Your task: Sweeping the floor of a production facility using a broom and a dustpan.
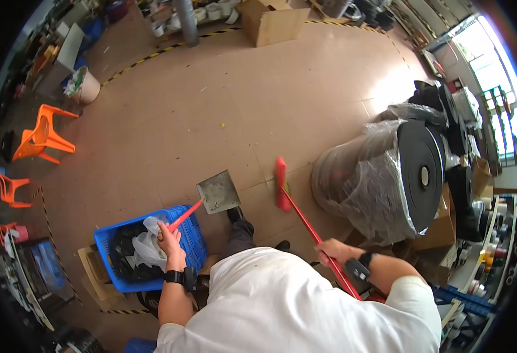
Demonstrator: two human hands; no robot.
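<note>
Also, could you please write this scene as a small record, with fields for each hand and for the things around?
Left hand: closed on the red handle of a metal dustpan
Right hand: closed on the red shaft of a broom
Broom head: red, to the right of the dustpan, apart from it
Blue crate: near the left hand, holding pale plastic and black material
Large dark roll: at the right, partly wrapped in clear film
Orange chairs: at the far left
Floor: brown tiles, with yellow-and-black tape
</note>
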